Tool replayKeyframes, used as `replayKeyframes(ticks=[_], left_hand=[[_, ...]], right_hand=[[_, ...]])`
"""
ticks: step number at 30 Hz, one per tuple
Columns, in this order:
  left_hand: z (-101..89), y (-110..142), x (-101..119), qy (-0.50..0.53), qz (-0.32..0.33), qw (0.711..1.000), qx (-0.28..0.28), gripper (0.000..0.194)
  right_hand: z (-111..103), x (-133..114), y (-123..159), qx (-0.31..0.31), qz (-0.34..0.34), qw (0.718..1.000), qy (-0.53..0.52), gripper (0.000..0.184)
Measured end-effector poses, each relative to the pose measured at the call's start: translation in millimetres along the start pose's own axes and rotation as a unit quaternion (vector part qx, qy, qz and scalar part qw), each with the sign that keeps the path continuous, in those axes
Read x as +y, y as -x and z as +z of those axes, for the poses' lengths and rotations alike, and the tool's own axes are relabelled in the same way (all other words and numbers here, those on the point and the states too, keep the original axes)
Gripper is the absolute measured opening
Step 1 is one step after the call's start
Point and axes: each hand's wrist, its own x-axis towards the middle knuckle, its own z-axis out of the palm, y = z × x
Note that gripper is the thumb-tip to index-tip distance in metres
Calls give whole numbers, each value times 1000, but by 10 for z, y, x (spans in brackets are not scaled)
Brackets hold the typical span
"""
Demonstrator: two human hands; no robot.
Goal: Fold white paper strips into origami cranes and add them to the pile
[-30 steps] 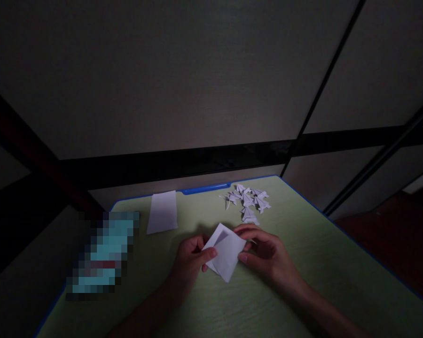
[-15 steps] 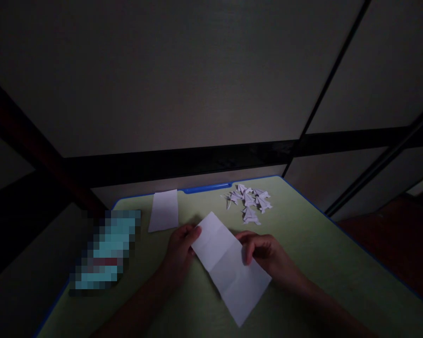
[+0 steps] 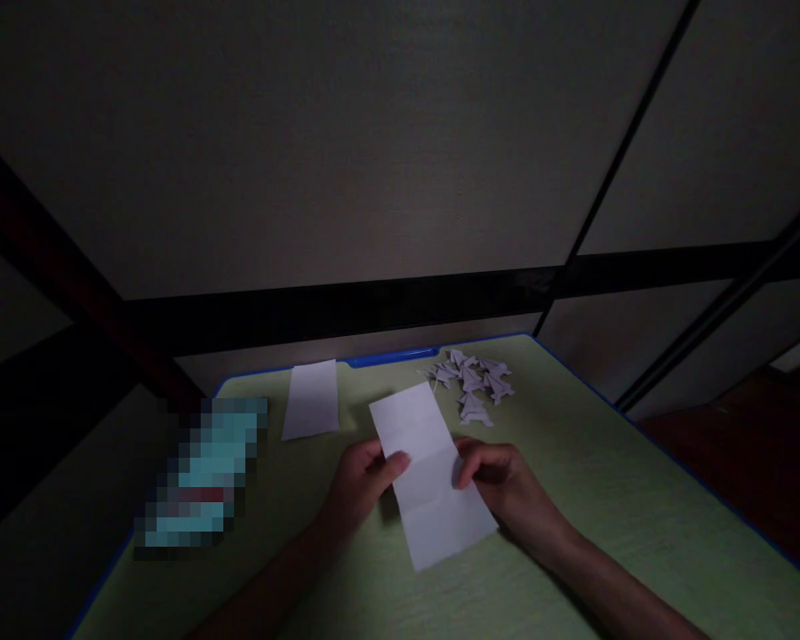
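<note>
A white rectangular sheet of paper [image 3: 421,516], with a crease across its middle, is held above the table between both hands. My left hand [image 3: 366,476] pinches its left edge, thumb on top and fingers hidden behind. On the right edge my right hand [image 3: 500,476] grips it, with a bent finger over the front and other fingers behind the sheet. Beyond the paper, to the right, lies a cluster of several small folded paper figures [image 3: 471,380]. Another stack or sheet of white paper [image 3: 311,400] rests flat at the back left.
The light green table [image 3: 593,471] has a blue rim and a blue tray-like slot [image 3: 393,357] at its far edge. A pixelated teal object [image 3: 206,471] lies at the left. Behind the table stands a panelled cabinet front [image 3: 347,178] with a dark band.
The sheet has turned to stand more upright in view, its lower end swinging left. My left hand has shifted right and down along its left edge; my right hand has stayed nearly in place.
</note>
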Motion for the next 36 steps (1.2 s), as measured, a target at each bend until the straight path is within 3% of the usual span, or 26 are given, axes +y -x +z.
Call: replayKeyframes(ticks=[5, 9, 16, 23, 28, 32, 36], left_hand=[[40, 18, 1, -6, -7, 1000, 29, 20], [41, 14, -18, -13, -1, 1000, 11, 23], [15, 2, -113, -29, 14, 999, -16, 24], [26, 25, -29, -29, 3, 1000, -4, 25], [-6, 6, -64, 8, 15, 999, -38, 37], [-20, 5, -79, 49, 53, 994, -77, 47], [24, 30, -30, 10, 25, 997, -69, 42]], right_hand=[[9, -43, 4, -17, 7, 999, 38, 13], [-8, -36, -4, -20, 13, 999, 30, 23], [8, -45, -9, 33, 63, 997, 24, 22], [46, -41, 3, 29, 59, 997, 32, 18], [49, -19, -3, 86, 61, 992, 75, 9], [36, 20, -5, 103, 57, 988, 100, 17], [47, 54, -6, 104, 26, 988, 109, 21]])
